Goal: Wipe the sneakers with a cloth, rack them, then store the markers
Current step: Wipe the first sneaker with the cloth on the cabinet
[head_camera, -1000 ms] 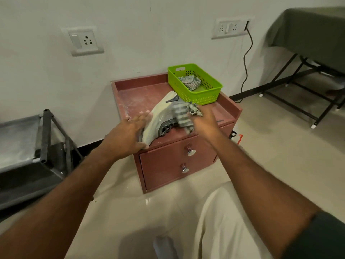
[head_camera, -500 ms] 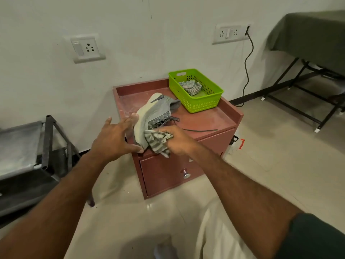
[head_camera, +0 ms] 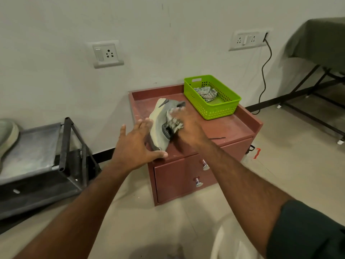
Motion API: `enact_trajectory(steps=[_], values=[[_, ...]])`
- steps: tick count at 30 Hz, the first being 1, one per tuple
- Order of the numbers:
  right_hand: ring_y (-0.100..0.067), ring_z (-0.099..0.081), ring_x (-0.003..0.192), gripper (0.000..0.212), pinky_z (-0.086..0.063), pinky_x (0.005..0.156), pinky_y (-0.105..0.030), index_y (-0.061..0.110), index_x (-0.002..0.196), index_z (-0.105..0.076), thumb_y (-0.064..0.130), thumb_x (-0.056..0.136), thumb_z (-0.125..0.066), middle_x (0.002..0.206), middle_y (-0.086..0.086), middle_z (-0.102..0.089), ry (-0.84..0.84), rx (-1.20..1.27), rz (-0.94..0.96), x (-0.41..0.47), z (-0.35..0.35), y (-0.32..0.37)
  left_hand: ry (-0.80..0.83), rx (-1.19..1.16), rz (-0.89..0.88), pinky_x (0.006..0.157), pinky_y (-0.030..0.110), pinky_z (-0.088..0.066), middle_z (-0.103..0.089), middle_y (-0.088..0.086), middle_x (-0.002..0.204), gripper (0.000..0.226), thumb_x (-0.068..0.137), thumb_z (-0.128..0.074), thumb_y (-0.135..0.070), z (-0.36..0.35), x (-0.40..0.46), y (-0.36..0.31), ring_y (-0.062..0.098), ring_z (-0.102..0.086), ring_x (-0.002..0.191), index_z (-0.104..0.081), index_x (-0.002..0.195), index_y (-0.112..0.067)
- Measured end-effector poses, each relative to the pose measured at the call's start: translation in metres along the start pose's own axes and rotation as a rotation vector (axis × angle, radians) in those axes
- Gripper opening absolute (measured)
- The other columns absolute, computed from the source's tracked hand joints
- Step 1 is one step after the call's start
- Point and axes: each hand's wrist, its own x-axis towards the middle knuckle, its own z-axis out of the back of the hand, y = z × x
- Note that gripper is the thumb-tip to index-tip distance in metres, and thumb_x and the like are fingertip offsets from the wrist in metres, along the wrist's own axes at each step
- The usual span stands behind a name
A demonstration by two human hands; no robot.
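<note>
Cloth (head_camera: pixel 174 122) swept back up sneaker (head_camera: pixel 161 122) from near end. Right hand (head_camera: pixel 186 126) blurred mid-stroke, gripping cloth; left hand (head_camera: pixel 138 144), fingers spread, braces sole on bench (head_camera: pixel 224 128). Wiping ongoing, racking pending.

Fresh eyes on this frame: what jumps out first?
The grey sneaker tipped on its side on the red cabinet, braced by the left hand while the right hand rubs a striped cloth over it. Next, the bright green basket at the cabinet's back right, another cloth inside.
</note>
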Motion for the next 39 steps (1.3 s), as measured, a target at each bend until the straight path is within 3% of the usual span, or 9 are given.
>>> enact_trajectory(steps=[4,6,12,17,20,23,27,33,39], values=[[0.005,-0.067,0.086,0.028,-0.050,0.076,-0.016,0.013,0.110,-0.074,0.002,0.087,-0.062,0.093,0.015,-0.074,0.278,0.209,-0.054,0.001,0.008,0.010,0.013,0.011,0.034,0.124,0.053,-0.003,-0.007,-0.004,0.168,0.125,0.067,-0.064,-0.083,-0.005,0.002,-0.004,0.011,-0.007,0.153,-0.006,0.160,-0.024],[0.001,-0.060,0.055,0.019,-0.045,0.051,-0.021,0.011,0.097,-0.073,0.009,0.080,-0.064,0.065,0.014,-0.068,0.209,0.363,-0.141,0.002,0.019,0.005,0.024,-0.002,0.049,0.124,0.054,-0.003,-0.002,-0.006,0.167,0.124,0.068,-0.065,-0.081,-0.005,0.002,-0.001,0.011,-0.004,0.153,-0.001,0.160,-0.026],[-0.014,-0.058,0.121,0.059,-0.043,0.107,-0.026,0.010,0.124,-0.067,-0.014,0.072,-0.059,0.126,-0.002,-0.066,-0.513,0.148,-0.017,0.018,0.026,-0.017,0.047,0.007,0.023,0.124,0.054,-0.004,0.005,-0.009,0.166,0.125,0.068,-0.066,-0.080,-0.009,0.008,-0.001,0.011,-0.004,0.153,0.006,0.158,-0.032],[-0.021,-0.057,0.124,0.061,-0.046,0.105,-0.035,0.024,0.129,-0.065,-0.007,0.078,-0.054,0.134,-0.002,-0.063,0.038,-0.003,-0.011,0.011,-0.014,0.001,0.032,-0.029,0.020,0.124,0.053,-0.008,-0.001,-0.008,0.167,0.123,0.068,-0.071,-0.074,-0.008,0.006,0.001,0.011,-0.011,0.153,0.000,0.159,-0.030],[-0.007,-0.068,0.100,0.037,-0.056,0.087,-0.032,0.020,0.113,-0.072,0.003,0.084,-0.057,0.107,0.007,-0.074,0.174,0.197,-0.033,0.010,-0.008,0.017,0.029,-0.068,0.071,0.124,0.053,-0.008,-0.008,-0.007,0.167,0.121,0.068,-0.074,-0.070,-0.001,0.004,0.006,0.012,-0.012,0.153,-0.008,0.160,-0.027],[0.009,-0.061,0.071,0.032,-0.054,0.068,-0.016,0.013,0.108,-0.068,0.001,0.080,-0.057,0.082,0.022,-0.063,0.016,0.342,-0.139,0.017,0.014,0.023,0.033,-0.056,0.063,0.124,0.054,-0.008,-0.009,-0.006,0.167,0.121,0.068,-0.075,-0.069,0.000,0.004,0.005,0.012,-0.012,0.153,-0.008,0.160,-0.027],[-0.013,-0.065,0.103,0.057,-0.052,0.093,-0.035,0.020,0.115,-0.068,-0.009,0.067,-0.058,0.108,0.006,-0.072,-0.528,0.228,-0.045,0.029,0.021,0.005,0.018,-0.043,0.056,0.123,0.054,-0.010,-0.011,-0.004,0.167,0.120,0.068,-0.076,-0.067,-0.001,0.004,0.002,0.014,-0.016,0.152,-0.010,0.160,-0.025],[-0.021,-0.035,0.145,0.061,-0.027,0.117,-0.054,0.024,0.123,-0.062,-0.007,0.071,-0.052,0.147,-0.004,-0.051,-0.135,-0.135,0.077,0.024,-0.007,-0.010,0.021,-0.032,0.043,0.123,0.055,-0.012,-0.011,-0.004,0.167,0.120,0.069,-0.073,-0.070,-0.002,0.005,0.004,0.015,-0.019,0.152,-0.009,0.160,-0.025],[-0.027,-0.048,0.123,0.064,-0.045,0.099,-0.039,0.019,0.128,-0.051,-0.003,0.067,-0.055,0.127,-0.006,-0.052,0.082,-0.014,0.012,0.025,-0.012,-0.007,0.049,0.078,0.086,0.121,0.061,-0.003,0.001,-0.005,0.168,0.138,0.058,-0.060,-0.090,-0.007,0.004,-0.002,0.012,-0.004,0.154,0.007,0.159,-0.024]])
